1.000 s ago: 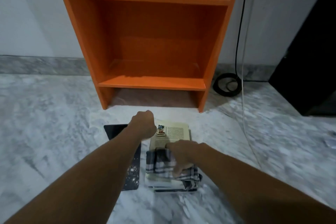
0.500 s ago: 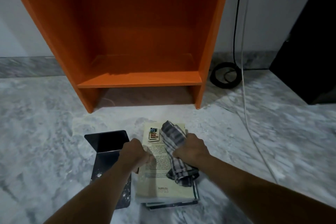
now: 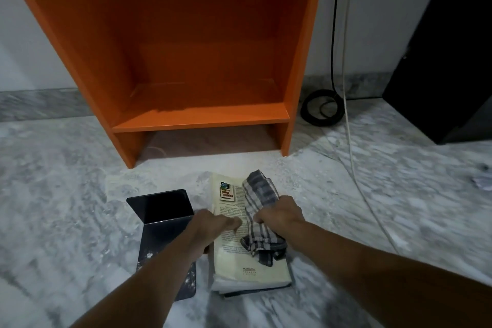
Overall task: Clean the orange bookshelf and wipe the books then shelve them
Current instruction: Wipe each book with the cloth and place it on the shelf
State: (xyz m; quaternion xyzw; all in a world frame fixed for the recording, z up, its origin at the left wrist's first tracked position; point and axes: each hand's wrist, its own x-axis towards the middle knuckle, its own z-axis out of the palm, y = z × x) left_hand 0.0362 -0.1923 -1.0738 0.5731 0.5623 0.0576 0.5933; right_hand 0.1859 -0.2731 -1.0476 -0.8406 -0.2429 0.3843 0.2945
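A cream paperback book lies on top of a small stack on the marble floor, in front of the orange bookshelf. The shelf's bottom compartment is bare. My left hand holds the book's left edge, fingers over the cover and thumb down the side. My right hand grips a grey checked cloth bunched on the cover, with one end sticking up past my fist and the other trailing toward me. Dark edges of lower books show under the cream one.
A black metal bookend, dusty at its near end, lies just left of the stack. A coiled black cable and a white cord run along the floor right of the shelf. A black cabinet stands at the far right.
My left hand came back from beyond the book onto its left edge. My right hand gathered the flat cloth into a bunch and moved it up the cover.
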